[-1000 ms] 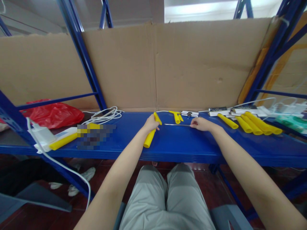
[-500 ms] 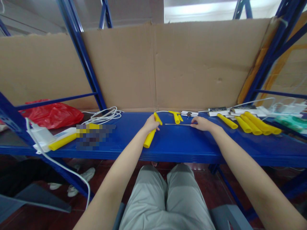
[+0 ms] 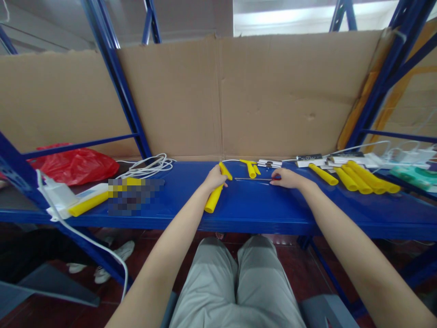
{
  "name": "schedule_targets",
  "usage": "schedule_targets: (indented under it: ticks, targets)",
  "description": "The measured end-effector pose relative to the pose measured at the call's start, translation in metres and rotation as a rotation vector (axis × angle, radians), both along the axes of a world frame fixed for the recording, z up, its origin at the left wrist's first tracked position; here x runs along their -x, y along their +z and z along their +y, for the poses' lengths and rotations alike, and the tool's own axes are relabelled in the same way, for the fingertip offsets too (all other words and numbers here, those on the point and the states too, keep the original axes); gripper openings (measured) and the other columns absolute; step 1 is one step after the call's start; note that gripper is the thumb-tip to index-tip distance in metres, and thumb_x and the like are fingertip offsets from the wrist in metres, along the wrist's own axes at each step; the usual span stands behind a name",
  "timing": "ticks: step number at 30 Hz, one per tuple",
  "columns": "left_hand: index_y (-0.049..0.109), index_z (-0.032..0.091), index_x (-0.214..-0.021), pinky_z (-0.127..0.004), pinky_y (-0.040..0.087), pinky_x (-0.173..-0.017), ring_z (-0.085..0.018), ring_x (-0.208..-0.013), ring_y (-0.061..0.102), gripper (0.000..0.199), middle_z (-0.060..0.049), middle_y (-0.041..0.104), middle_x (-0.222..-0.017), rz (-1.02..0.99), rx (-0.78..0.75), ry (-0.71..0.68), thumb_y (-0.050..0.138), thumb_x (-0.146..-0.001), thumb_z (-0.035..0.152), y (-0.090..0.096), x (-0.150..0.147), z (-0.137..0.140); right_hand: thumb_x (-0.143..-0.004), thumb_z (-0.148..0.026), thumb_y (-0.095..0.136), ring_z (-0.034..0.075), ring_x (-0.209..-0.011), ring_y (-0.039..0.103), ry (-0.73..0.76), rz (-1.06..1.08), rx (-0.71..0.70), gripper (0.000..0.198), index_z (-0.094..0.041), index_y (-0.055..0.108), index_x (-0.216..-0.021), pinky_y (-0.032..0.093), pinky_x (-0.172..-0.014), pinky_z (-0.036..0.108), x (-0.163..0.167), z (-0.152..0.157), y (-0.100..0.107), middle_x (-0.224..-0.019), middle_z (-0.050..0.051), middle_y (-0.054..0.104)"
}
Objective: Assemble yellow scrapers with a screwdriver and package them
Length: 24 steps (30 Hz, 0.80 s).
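My left hand (image 3: 214,178) is closed around a yellow plastic tube (image 3: 213,200), whose open end points toward me and whose far part shows beyond my fingers. To the right, my right hand (image 3: 284,177) grips a screwdriver (image 3: 252,179) with a red handle mostly hidden in my fingers. Its thin metal shaft points left toward the tube, just above the table, and its tip stays apart from the tube. Between and behind my hands lies a yellow T-shaped piece (image 3: 251,169), with a small white-and-black part (image 3: 269,163) beside it.
Several yellow tubes (image 3: 357,178) lie on the right of the blue table (image 3: 252,212), near white power strips (image 3: 310,160). On the left are a red plastic bag (image 3: 73,165), a coiled white cable (image 3: 153,164) and a white-and-yellow device (image 3: 90,200). Cardboard (image 3: 287,100) walls the back.
The screwdriver has risen slightly off the table, and more of its red handle shows in my right hand. My left hand keeps its hold on the yellow tube.
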State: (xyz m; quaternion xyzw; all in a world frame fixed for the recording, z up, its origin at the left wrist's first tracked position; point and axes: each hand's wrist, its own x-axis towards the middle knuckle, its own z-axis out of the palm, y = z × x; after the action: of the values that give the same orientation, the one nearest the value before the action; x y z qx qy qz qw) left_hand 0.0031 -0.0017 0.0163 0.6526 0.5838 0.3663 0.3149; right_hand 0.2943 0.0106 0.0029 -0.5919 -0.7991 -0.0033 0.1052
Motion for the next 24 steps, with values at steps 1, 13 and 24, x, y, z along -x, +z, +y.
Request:
schedule_targets:
  ticks: [1, 13, 24]
  targets:
    - [0.049, 0.011, -0.112, -0.018, 0.044, -0.044, -0.008, -0.046, 0.058, 0.036, -0.010, 0.068, -0.091, 0.000, 0.004, 0.007, 0.054, -0.078, 0.002, 0.000, 0.000, 0.000, -0.081, -0.037, 0.062, 0.023, -0.095, 0.064, -0.009, -0.001, 0.015, 0.029, -0.018, 0.068, -0.101, 0.049, -0.084, 0.032, 0.001, -0.001, 0.001, -0.105, 0.011, 0.070]
    - [0.035, 0.010, -0.118, -0.021, 0.046, -0.047, -0.014, -0.049, 0.062, 0.042, -0.012, 0.069, -0.080, 0.098, 0.036, 0.135, 0.055, -0.082, 0.010, -0.001, 0.001, 0.003, -0.090, -0.025, 0.038, 0.026, -0.103, 0.062, -0.228, 0.120, -0.058, 0.033, -0.016, 0.065, -0.107, 0.047, -0.087, 0.036, -0.006, 0.005, 0.003, -0.113, 0.015, 0.068]
    - [0.031, 0.012, -0.118, -0.021, 0.046, -0.046, -0.014, -0.048, 0.061, 0.045, -0.012, 0.069, -0.082, 0.104, 0.038, 0.179, 0.057, -0.082, 0.010, 0.004, -0.002, -0.002, -0.082, -0.015, 0.040, 0.029, -0.109, 0.061, -0.383, 0.160, -0.150, 0.040, -0.022, 0.065, -0.112, 0.047, -0.087, 0.045, -0.037, 0.027, -0.013, -0.116, 0.012, 0.067]
